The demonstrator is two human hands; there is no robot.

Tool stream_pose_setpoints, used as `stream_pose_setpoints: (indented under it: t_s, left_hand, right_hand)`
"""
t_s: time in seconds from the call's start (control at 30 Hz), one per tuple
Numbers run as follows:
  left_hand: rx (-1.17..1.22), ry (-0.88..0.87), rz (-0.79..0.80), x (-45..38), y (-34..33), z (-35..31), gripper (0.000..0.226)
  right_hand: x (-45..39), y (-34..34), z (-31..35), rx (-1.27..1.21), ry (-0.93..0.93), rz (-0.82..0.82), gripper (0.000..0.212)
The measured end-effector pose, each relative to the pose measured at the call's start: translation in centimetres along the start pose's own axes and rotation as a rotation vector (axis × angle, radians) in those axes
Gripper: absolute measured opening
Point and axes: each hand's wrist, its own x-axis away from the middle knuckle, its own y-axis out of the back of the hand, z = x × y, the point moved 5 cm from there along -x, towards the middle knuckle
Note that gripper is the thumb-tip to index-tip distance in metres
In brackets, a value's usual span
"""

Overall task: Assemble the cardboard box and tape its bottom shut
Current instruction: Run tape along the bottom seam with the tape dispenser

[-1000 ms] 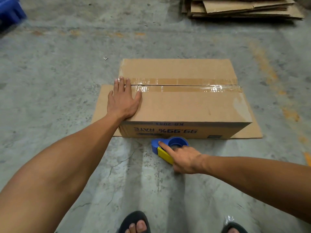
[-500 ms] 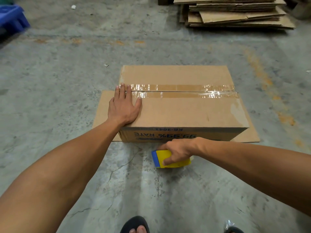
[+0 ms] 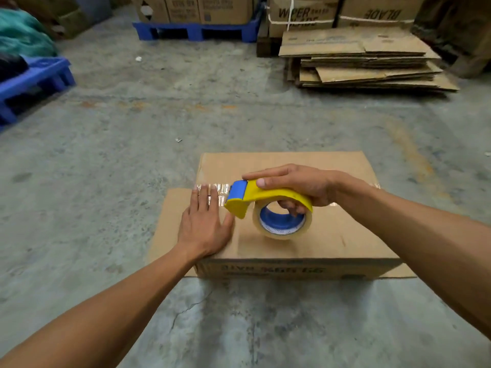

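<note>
**Cardboard box under tape dispenser and flat palm**

Cardboard box [image 3: 305, 235] on concrete floor [image 3: 106, 181], bottom face upward, print on near side wall upside down. Right hand [image 3: 297, 185] closed around yellow handle of tape dispenser [image 3: 268, 201], thumb laid along the top of the handle, lower fingers curled through the blue core of the tape roll [image 3: 282, 220]. Dispenser held just over the box, blue nose pointing toward the left end of the centre seam; contact between roll and cardboard not discernible. Left hand [image 3: 206, 224] spread wide and pressed flat on the near left corner of the upper face, nothing grasped, fingertips [image 3: 203, 189] reaching the glossy strip of clear tape [image 3: 220, 188] that lies along the seam. Thumb of left hand just beside the yellow dispenser body. Remainder of tape strip largely hidden behind right hand and forearm, a short glossy stretch visible near the right edge. Flat sheet of cardboard [image 3: 172, 216] beneath the box, projecting at left and at near right corner. Well apart, at far right, stack of flattened cartons [image 3: 372, 65] on the floor. Behind it, strapped cartons with printed lettering. At far centre, blue pallet [image 3: 196, 31] bearing further cartons. At left edge, second blue pallet [image 3: 34, 78] with green material above it.
</note>
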Motion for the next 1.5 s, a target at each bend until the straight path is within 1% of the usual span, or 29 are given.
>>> stream_pose_setpoints:
  t_s: [0.07, 0.13, 0.3, 0.4, 0.47, 0.57, 0.73, 0.93, 0.97, 1.03, 1.1, 1.2, 1.23, 1.3, 1.37, 1.4, 1.5]
  left_hand:
    - [-0.007, -0.012, -0.026, 2.0, -0.1, -0.9, 0.084]
    - [-0.023, -0.054, -0.019, 3.6, -0.2, -1.8, 0.083]
    - [-0.01, -0.09, 0.003, 4.5, -0.2, -2.4, 0.082]
    - [-0.003, -0.13, -0.024, 4.0, 0.6, -2.6, 0.08]
    - [-0.006, -0.172, -0.104, 3.6, 1.4, -2.7, 0.069]
    - [-0.024, -0.169, -0.2, 2.8, 2.1, -2.7, 0.047]
    - [-0.001, -0.144, -0.202, 1.1, 2.7, -2.4, 0.037]
    - [0.141, -0.155, -0.185, 0.6, 2.9, -2.0, 0.024]
    - [0.209, -0.135, -0.164, 0.4, 3.0, -1.7, 0.02]
    - [0.475, -0.033, -0.097, -0.3, 3.7, -1.0, 0.011]
    - [0.725, 0.091, -0.046, -0.8, 4.6, -0.4, 0.015]
    - [0.885, 0.178, -0.034, -1.2, 6.1, -0.5, 0.023]
    - [0.986, 0.221, 0.025, -1.3, 6.3, -0.6, 0.027]
    - [1.222, 0.314, 0.24, -1.2, 6.2, -1.4, 0.036]
    - [1.383, 0.396, 0.43, -0.7, 5.9, -2.3, 0.037]
    - [1.441, 0.435, 0.477, -0.6, 5.8, -2.7, 0.034]
    - [1.554, 0.529, 0.536, -0.7, 5.5, -3.7, 0.029]
  right_hand:
    - [-0.2, 1.2, 0.3, -0.063, 0.024, -0.029, 0.041]
    - [-0.3, 2.0, 0.4, -0.091, 0.035, -0.035, 0.043]
    - [-0.5, 2.6, -0.6, -0.081, 0.018, -0.048, 0.039]
    - [-0.8, 2.5, -1.6, -0.084, -0.006, -0.043, 0.047]
    - [-1.0, 2.6, -2.5, -0.103, -0.023, -0.058, 0.049]
    - [-1.2, 3.0, -3.3, -0.131, -0.034, -0.092, 0.038]
    - [-1.2, 3.2, -2.9, -0.112, 0.01, -0.12, 0.035]
    - [-2.4, 2.3, -1.0, 0.044, 0.147, -0.233, 0.034]
    - [-2.7, 2.1, -0.9, 0.076, 0.157, -0.24, 0.034]
    - [-3.1, 1.9, -0.9, 0.105, 0.162, -0.234, 0.033]
    - [-3.2, 2.0, -1.0, 0.094, 0.158, -0.211, 0.034]
    - [-3.0, 2.2, -1.2, 0.089, 0.144, -0.182, 0.036]
    - [-2.9, 2.1, -1.2, 0.095, 0.14, -0.175, 0.037]
    - [-2.8, 2.1, -1.2, 0.105, 0.145, -0.169, 0.038]
    - [-2.7, 2.1, -1.2, 0.093, 0.152, -0.167, 0.038]
    - [-2.6, 2.1, -1.2, 0.068, 0.151, -0.164, 0.038]
    - [-1.8, 2.6, -1.3, -0.057, 0.126, -0.157, 0.041]
